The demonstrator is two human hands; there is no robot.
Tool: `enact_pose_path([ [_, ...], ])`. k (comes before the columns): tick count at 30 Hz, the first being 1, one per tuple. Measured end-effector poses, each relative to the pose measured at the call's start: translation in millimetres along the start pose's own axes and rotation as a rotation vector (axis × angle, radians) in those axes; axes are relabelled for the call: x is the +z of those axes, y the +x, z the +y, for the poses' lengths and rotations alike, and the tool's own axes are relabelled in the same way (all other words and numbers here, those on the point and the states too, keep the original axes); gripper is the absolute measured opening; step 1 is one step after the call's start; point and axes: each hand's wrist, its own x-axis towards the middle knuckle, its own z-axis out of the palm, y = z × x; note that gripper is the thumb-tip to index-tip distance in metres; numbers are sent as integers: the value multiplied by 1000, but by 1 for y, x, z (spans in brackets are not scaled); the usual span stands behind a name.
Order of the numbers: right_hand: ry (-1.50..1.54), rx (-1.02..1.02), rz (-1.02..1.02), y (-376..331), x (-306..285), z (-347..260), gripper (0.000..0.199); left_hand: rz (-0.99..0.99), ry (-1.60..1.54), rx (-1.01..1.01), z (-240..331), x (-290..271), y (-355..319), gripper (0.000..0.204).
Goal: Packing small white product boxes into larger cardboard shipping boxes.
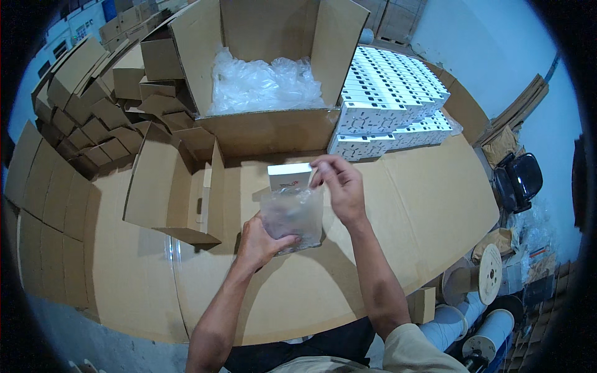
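Observation:
My left hand grips the lower part of a clear plastic bag, its thumb lying across the front. A small white box stands partly inside the bag, its upper end sticking out of the mouth. At the box's upper right corner is my right hand, fingers curled in beside the box and the bag's edge. Whether they pinch the box, the film or nothing cannot be made out. Just left of the bag, an open brown carton with an inner divider rests on the cardboard-covered table.
A large open carton full of clear plastic bags stands at the back. White printed boxes are stacked to its right. Folded brown cartons pile up at the left. Spools and a black chair stand beyond the table's right edge.

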Motion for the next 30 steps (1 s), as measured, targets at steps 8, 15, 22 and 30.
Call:
enact_pose_path([
  [8,37,3,-75,3,-15,48,43,25,-31,29,-11,-1,4,68],
  [15,8,6,-107,8,-10,62,40,53,-37,1,-4,-6,6,71],
  [22,137,-12,55,11,-11,64,35,59,-34,-13,-15,-6,9,71],
  [30,511,-40,204,8,-10,52,29,43,-48,3,-7,-6,6,72],
])
